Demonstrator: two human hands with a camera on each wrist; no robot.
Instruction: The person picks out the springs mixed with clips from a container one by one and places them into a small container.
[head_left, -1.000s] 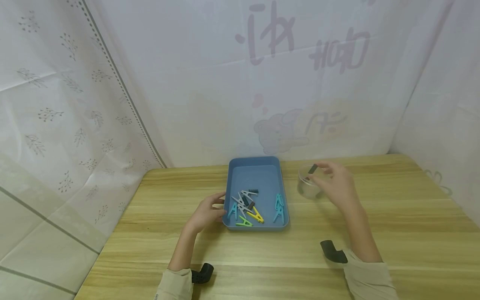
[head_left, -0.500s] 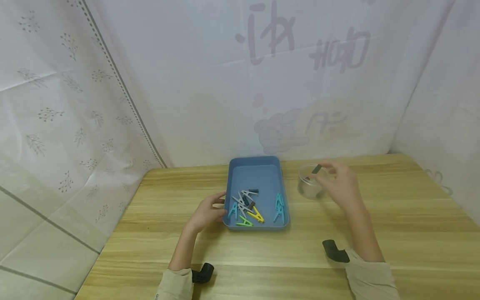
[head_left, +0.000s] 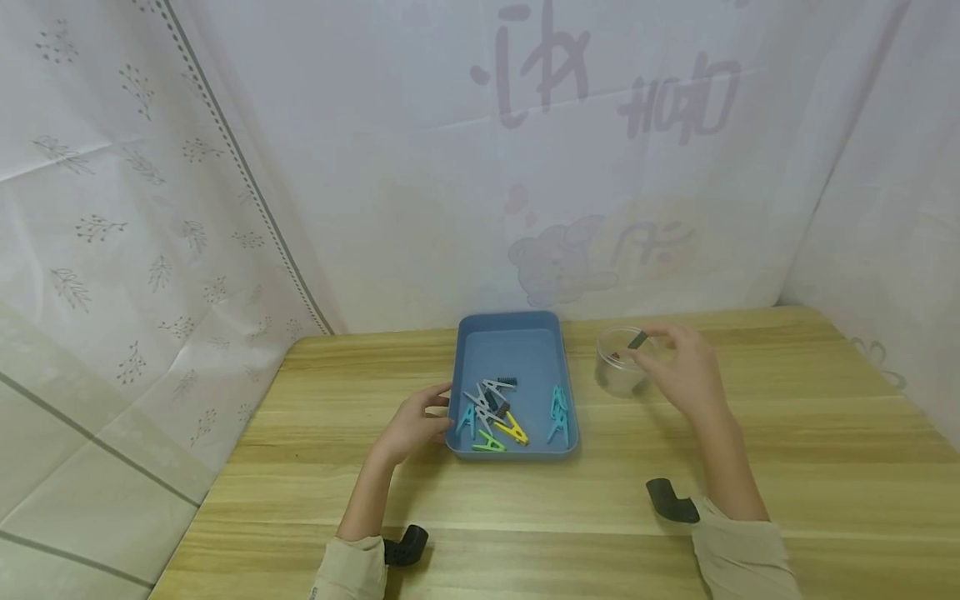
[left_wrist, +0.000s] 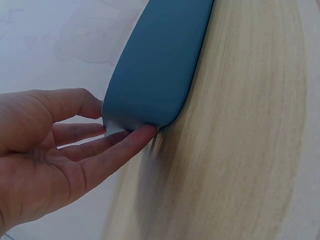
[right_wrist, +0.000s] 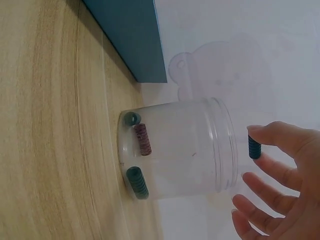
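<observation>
My right hand [head_left: 686, 371] pinches a dark green ribbed coil [right_wrist: 254, 147] between thumb and forefinger, the other fingers spread. In the right wrist view the coil is just off the mouth of a clear plastic jar [right_wrist: 175, 150]. Inside the jar lie a reddish-brown coil [right_wrist: 143, 140] and two green ones. My left hand [head_left: 414, 427] touches the left outer wall of the blue tray [head_left: 517, 348] with extended fingers and thumb. Clothespins lie in the tray: grey ones, blue ones, a yellow clothespin [head_left: 513, 430] and a green clothespin [head_left: 489, 443], with several dark coils among them.
Everything stands on a wooden table [head_left: 480, 508]. A printed white curtain [head_left: 420, 208] hangs right behind the table's back edge. A black curved piece [head_left: 406, 546] sits at the left wrist, and a similar piece [head_left: 672, 502] at the right.
The right hand has shifted slightly right with the pinched coil, which now tilts more, from over the jar's mouth toward its right rim. Left hand, tray and jar are unmoved.
</observation>
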